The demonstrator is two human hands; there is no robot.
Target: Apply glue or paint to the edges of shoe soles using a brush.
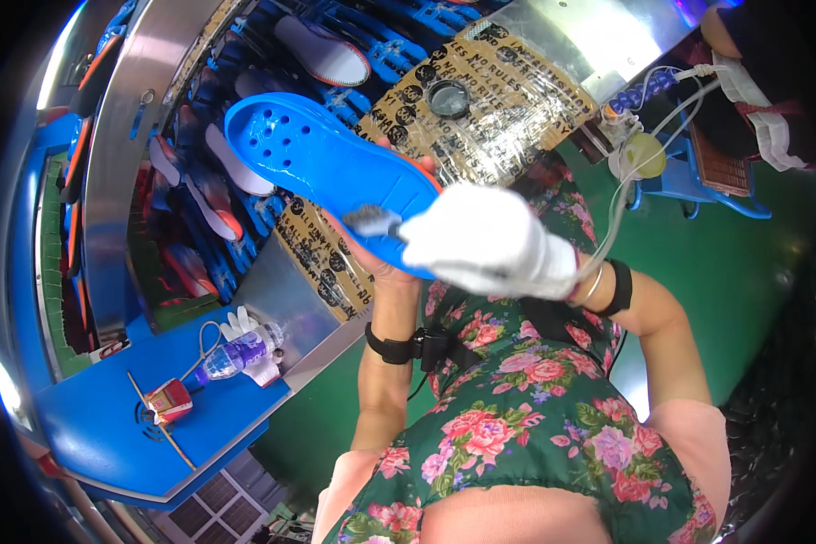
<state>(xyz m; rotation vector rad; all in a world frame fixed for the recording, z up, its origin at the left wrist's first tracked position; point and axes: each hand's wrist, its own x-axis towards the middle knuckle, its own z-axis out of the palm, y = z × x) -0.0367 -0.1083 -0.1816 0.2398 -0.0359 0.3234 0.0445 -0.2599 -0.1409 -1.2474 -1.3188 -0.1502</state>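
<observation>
A blue shoe sole [322, 172], glossy, with several round holes at its far-left end, lies slanted across my left hand [376, 258]. That bare hand grips it from underneath, with fingertips showing past the far edge. My right hand [494, 240], in a white glove and blurred by motion, is closed on a small brush [372, 220]. Dark bristles are over the middle of the sole and appear to touch it. The glove covers the brush's handle and the sole's near-right end.
Pale soles with orange edges [213, 208] stand on blue racks at the far left. Taped cardboard [508, 118] bears a dark round dish [449, 98]. On a blue counter [91, 435] lie a bottle [236, 354], a white glove [265, 370] and a red box [170, 400]. Hoses [621, 213] hang right.
</observation>
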